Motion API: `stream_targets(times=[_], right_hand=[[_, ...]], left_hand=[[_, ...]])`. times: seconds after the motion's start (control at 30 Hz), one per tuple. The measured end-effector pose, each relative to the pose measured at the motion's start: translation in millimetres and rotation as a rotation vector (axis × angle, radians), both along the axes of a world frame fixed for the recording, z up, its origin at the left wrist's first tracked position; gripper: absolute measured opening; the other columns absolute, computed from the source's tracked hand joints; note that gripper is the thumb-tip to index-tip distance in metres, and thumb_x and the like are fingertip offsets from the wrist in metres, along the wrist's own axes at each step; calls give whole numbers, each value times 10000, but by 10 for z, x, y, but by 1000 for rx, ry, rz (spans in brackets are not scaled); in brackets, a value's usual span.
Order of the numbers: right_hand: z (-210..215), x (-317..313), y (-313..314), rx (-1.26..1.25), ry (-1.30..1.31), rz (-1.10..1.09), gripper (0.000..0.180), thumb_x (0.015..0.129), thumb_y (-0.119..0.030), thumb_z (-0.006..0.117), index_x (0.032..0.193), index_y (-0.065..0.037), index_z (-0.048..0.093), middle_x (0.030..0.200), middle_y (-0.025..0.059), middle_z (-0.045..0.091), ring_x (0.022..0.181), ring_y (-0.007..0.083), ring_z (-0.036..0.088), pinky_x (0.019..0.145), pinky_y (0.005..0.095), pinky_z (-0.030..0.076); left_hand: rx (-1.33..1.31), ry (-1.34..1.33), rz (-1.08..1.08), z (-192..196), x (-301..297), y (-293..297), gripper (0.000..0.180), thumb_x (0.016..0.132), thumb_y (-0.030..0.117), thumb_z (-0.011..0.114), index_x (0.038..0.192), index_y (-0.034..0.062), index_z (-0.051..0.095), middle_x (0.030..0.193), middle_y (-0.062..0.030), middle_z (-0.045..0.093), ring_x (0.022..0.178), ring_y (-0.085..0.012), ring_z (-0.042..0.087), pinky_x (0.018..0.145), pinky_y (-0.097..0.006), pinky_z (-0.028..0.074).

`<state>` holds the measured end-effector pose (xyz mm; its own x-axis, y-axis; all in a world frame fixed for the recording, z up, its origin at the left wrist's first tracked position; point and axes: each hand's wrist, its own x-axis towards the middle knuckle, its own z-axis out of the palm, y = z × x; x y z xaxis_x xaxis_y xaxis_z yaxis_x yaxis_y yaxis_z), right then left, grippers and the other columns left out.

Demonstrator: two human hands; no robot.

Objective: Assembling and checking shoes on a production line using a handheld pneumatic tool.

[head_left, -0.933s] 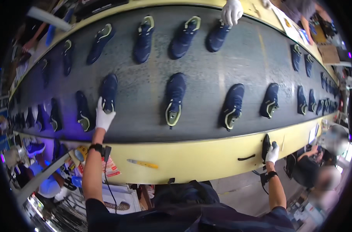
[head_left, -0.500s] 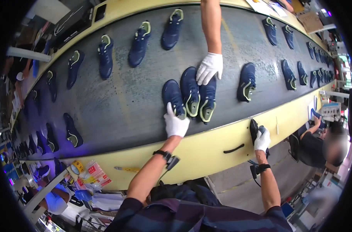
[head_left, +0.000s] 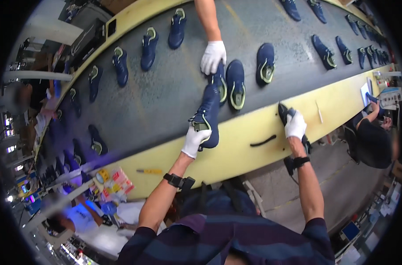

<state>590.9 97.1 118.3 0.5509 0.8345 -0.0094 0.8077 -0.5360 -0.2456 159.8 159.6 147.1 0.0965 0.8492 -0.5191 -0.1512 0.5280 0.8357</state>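
My left hand [head_left: 195, 140], in a white glove, is closed on the heel opening of a navy shoe [head_left: 211, 106] with lime-green lining. The shoe is held above the belt's near edge, toe pointing away. My right hand [head_left: 295, 125], also gloved, rests over the yellow ledge with its fingers around a black elongated object [head_left: 282, 111] whose kind I cannot make out. Across from me, another person's gloved hand [head_left: 213, 57] touches a second navy shoe [head_left: 219, 79], partly hidden behind mine. A third shoe [head_left: 236, 84] lies just right of it.
The dark conveyor belt [head_left: 165, 97] carries rows of navy shoes on both sides. On the yellow ledge [head_left: 236, 141] lie a black curved strip [head_left: 263, 141], a yellow-handled cutter [head_left: 149, 171] and a thin white stick [head_left: 318, 111]. A tape roll [head_left: 103, 176] sits at left.
My left hand has lifted its shoe off the belt toward me. My right hand stays on the black object. The other person's hand has moved from the rightmost shoe of the three to the middle one.
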Motion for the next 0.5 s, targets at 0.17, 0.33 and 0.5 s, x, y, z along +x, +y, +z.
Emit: stream_targets(times=[0.17, 0.33, 0.5], right_hand=[[190, -12, 7, 166, -97, 153, 500, 954, -258, 767, 1348, 9, 613, 1280, 267, 673, 1217, 434, 641, 1025, 509, 517], [9, 158, -54, 75, 151, 115, 562, 940, -300, 792, 1383, -2, 618, 1333, 245, 685, 1258, 420, 644, 1063, 466, 518], [193, 107, 103, 0, 283, 274, 358, 939, -361, 794, 1098, -46, 732, 994, 200, 757, 975, 403, 728, 863, 457, 564]], left_hand=[[-372, -550, -155, 922, -117, -694, 514, 965, 158, 595, 1451, -6, 559, 1297, -101, 698, 1116, -225, 717, 986, -352, 578], [-594, -629, -286, 132, -13, -959, 544, 1021, 217, 635, 1507, -4, 526, 1334, -140, 701, 1187, -227, 712, 1003, -346, 577], [-305, -170, -406, -242, 329, -990, 436, 964, 245, 744, 1308, -8, 651, 1116, -71, 735, 1009, -161, 699, 918, -330, 567]])
